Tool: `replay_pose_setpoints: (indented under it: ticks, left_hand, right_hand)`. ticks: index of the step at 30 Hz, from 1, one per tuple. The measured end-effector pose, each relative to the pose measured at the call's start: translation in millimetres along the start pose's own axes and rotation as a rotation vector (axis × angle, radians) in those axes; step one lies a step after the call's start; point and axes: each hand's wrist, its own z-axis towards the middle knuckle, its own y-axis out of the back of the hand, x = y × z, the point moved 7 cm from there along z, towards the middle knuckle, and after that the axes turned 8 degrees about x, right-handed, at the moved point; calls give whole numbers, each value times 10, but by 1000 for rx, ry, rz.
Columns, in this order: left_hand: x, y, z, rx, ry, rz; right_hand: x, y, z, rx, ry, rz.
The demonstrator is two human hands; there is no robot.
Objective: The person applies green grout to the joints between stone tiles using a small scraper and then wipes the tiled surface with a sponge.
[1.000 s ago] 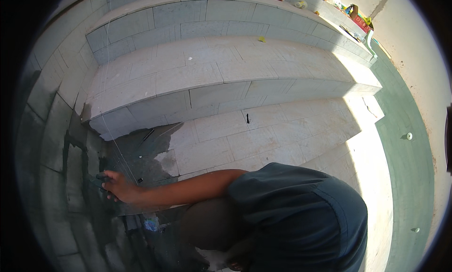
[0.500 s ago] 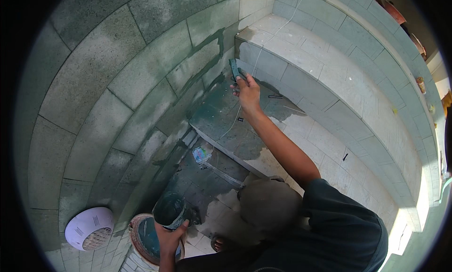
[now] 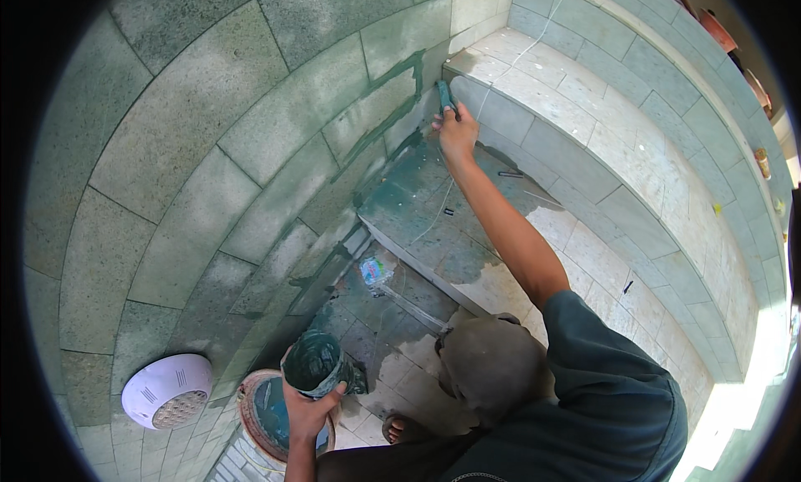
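In my left hand [image 3: 309, 414] is a dark green pot [image 3: 315, 361] smeared with paste, its opening facing up and the inside dark and wet. My thumb presses on its near rim. At the far end of my stretched arm, my right hand [image 3: 458, 133] grips a narrow tool coated in teal paste [image 3: 444, 97]. Its tip is close to the corner where the tiled wall [image 3: 284, 207] meets the pale tiled step [image 3: 509, 115]; I cannot tell whether they touch. Fresh dark green paste fills several joints on that wall.
Below my left hand stands a round basin [image 3: 253, 419] with teal liquid. A white dome lamp [image 3: 169, 392] sticks out of the wall. A thin white cable [image 3: 492, 83] crosses the step. A crumpled plastic packet [image 3: 375, 271] lies on the lower floor. A rounded grey-brown cap [image 3: 492, 365] blocks part of the view.
The view has shifted, so the surroundings sit farther right. My right hand has carried the tool up closer to the step's top edge. The pot's opening shows more fully.
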Motion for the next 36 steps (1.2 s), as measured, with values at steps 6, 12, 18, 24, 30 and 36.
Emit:
replay_pose_setpoints:
  ticks: [6,12,18,24,30,36]
  left_hand:
    - [-13,-6,45,0,11,40]
    - [76,29,57,13,3,30]
    - [45,14,38,19,-5,2]
    - [-11,-13,39,23,-9,28]
    - [-75,-29,25,15,-18,44]
    - [-61,-38,28,19,-13,30]
  right_hand:
    - [-9,-131,-47,-11,27,-108]
    - [-66,-124,-196,114,50,-75]
    - [35,67,-14,30,0,-78]
    - [4,-104,-179,161,79,-275]
    - [18,14,-197,115,97,-194]
    - [-66,-185,-340,259,113,-155]
